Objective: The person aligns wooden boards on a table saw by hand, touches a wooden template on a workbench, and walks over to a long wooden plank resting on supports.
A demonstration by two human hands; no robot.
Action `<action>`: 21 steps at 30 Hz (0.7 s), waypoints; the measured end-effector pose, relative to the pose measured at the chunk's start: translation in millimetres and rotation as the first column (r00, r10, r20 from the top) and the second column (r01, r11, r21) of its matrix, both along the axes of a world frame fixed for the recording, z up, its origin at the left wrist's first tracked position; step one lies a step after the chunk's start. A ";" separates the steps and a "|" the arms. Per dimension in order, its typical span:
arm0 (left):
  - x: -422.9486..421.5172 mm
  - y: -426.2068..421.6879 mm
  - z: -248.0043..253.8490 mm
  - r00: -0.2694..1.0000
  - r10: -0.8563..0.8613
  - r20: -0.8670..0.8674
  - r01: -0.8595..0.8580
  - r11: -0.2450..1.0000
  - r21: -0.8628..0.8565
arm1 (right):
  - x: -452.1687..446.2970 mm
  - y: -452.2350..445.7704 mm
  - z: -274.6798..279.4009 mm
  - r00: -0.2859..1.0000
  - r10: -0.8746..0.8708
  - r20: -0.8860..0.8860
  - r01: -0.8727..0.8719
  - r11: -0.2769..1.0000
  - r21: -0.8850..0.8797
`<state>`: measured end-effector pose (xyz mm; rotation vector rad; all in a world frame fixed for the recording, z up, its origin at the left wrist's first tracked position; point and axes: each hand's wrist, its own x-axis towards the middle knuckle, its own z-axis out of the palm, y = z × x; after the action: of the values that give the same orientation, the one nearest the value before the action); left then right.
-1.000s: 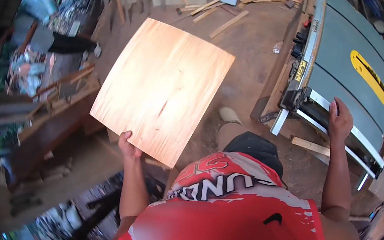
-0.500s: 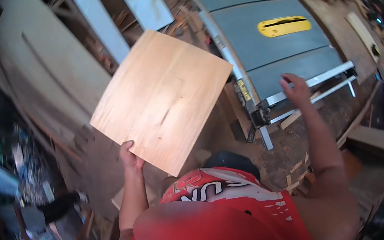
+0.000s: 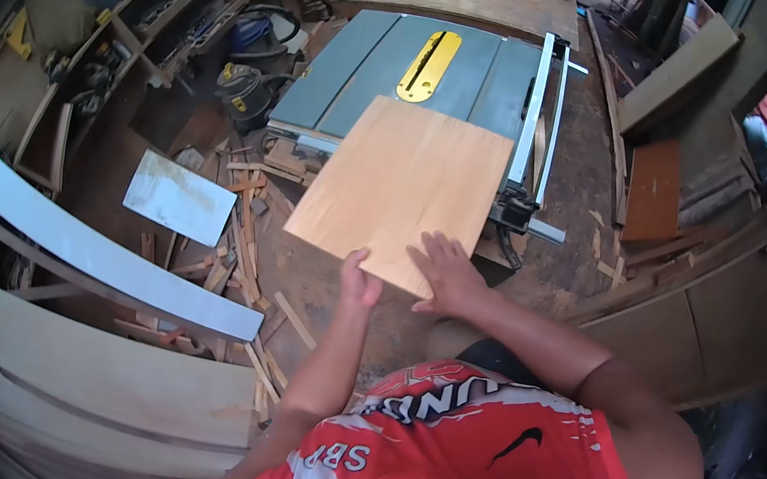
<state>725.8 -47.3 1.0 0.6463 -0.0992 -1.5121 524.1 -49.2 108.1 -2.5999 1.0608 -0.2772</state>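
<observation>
A pale wooden panel (image 3: 397, 186) is held out in front of me, its far edge over the near part of the table saw (image 3: 346, 71). My left hand (image 3: 359, 281) grips the panel's near edge, thumb on top and the other fingers hidden beneath. Spread over the panel's near right corner lies my right hand (image 3: 446, 275), its fingers stretched out on the surface. The saw has a grey top and a yellow insert (image 3: 430, 67) with a dark slot. Whether the panel touches the saw top, I cannot tell.
Wood scraps (image 3: 249, 227) litter the floor at the left, beside a white board (image 3: 179, 197). A long white plank (image 3: 100, 238) and large sheets (image 3: 77, 371) lie nearer. The saw's metal rail (image 3: 532, 112) runs along its right side. A shop vacuum (image 3: 245, 95) stands behind left.
My right hand has come from beside the saw's rail onto the panel. The view has turned, and the panel now overlaps the saw. My left hand keeps its grip.
</observation>
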 end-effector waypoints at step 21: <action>165.2 -195.5 36.8 -0.273 0.306 0.912 0.564 0.819 -0.106 | 53.9 -34.6 -52.9 0.759 -0.570 -0.315 0.568 0.816 -0.107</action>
<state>890.9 -242.8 37.8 1.2895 -2.0423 -0.5335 578.0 -83.7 55.2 -2.2989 1.9752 0.0411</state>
